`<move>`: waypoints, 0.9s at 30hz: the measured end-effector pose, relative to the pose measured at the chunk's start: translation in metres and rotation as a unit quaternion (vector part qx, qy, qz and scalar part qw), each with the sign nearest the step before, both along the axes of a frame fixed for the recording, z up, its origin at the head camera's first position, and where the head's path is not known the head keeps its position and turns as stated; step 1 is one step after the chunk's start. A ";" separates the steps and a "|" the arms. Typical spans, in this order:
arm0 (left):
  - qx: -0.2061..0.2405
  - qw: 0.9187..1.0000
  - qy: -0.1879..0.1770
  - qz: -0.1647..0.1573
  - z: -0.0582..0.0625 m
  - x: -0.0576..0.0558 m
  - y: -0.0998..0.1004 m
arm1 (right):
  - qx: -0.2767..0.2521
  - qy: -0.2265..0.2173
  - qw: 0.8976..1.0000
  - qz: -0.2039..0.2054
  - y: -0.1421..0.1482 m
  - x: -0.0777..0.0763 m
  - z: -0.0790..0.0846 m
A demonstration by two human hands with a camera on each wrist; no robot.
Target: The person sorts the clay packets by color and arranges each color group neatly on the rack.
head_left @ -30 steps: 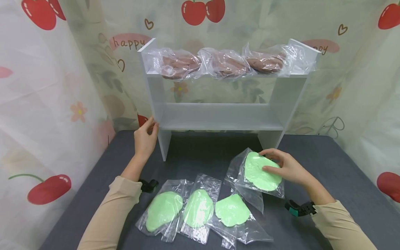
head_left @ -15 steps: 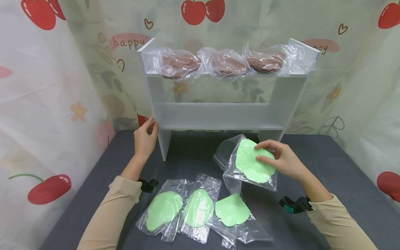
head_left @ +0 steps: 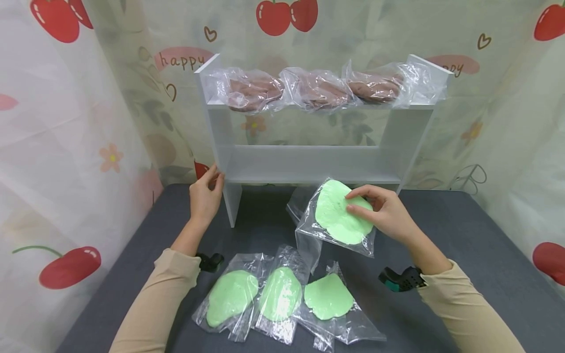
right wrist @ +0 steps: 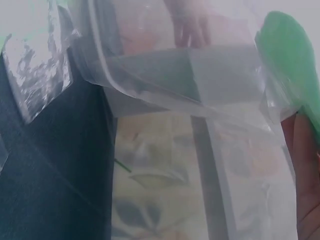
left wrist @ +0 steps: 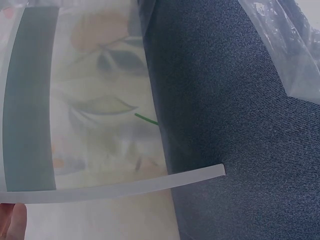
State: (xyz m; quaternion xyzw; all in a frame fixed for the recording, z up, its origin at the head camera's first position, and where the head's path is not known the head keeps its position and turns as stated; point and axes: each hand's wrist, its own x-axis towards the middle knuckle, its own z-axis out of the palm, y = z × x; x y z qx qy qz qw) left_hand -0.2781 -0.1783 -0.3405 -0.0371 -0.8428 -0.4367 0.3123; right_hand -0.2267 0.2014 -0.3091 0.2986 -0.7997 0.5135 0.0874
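In the head view my right hand (head_left: 384, 208) pinches a clear plastic bag holding a flat light-green dough-like piece (head_left: 337, 211), lifted in front of the white shelf's lower board. The right wrist view shows the bag's loose film (right wrist: 175, 85) across most of the picture, with the green piece (right wrist: 287, 47) at upper right. My left hand (head_left: 205, 196) holds the left side panel of the white shelf (head_left: 304, 164) by its edge; a fingertip (left wrist: 17, 220) shows against that panel in the left wrist view. Its other fingers are mostly hidden.
Several bagged green pieces lie in a row on the dark table: left (head_left: 231, 299), middle (head_left: 281, 294) and right (head_left: 328, 296). On the shelf's top board sit three bags of brown pieces (head_left: 256, 93). A printed curtain (head_left: 110, 98) surrounds the table (head_left: 441, 235).
My right hand has carried the bagged green piece leftward and upward, toward the shelf's lower board. The left hand and the other bags stay where they were.
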 end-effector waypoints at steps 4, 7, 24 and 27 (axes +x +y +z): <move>0.001 1.000 0.000 -0.001 0.000 0.000 0.000 | -0.024 -0.005 1.000 -0.006 -0.009 -0.002 0.004; 0.000 1.000 0.000 0.000 0.000 0.000 0.000 | -0.043 -0.004 0.999 -0.006 -0.015 -0.004 0.007; 0.002 1.000 -0.002 -0.001 0.000 0.001 0.000 | -0.069 -0.043 0.991 0.106 -0.049 -0.021 0.019; 0.000 1.000 -0.001 -0.001 0.000 0.001 0.000 | -0.071 -0.058 0.990 0.111 -0.058 -0.026 0.022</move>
